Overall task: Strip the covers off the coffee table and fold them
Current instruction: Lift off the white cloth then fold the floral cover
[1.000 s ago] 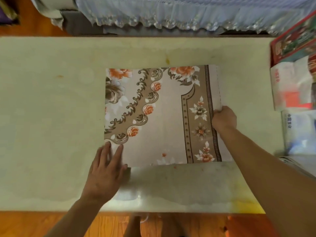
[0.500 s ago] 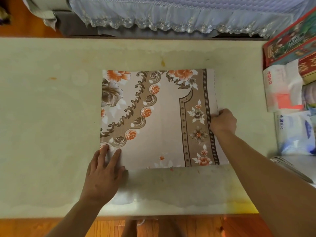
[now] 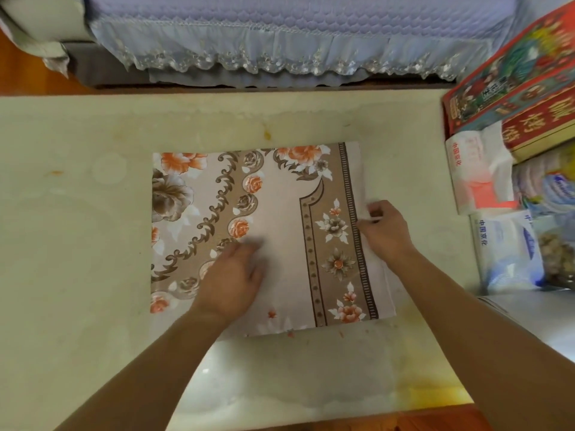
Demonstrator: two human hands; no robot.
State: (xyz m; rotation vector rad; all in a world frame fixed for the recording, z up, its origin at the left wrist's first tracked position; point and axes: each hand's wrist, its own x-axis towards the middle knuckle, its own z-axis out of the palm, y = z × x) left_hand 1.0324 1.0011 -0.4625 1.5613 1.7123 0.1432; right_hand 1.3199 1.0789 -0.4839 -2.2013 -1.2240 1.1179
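Two hands on my folded cover (image 3: 280, 213), worktop (image 3: 77, 244) beneath.
My left hand (image 3: 231, 279) presses flat; my right hand (image 3: 385, 231) pinches its right edge.

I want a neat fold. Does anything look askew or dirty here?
The folded cover sits slightly skewed to the coffee table edge. The bare top shows orange spots and a yellow stain near the front right.

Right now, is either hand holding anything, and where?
Right hand pinches the folded cover at its right edge; left hand lies on top of it.
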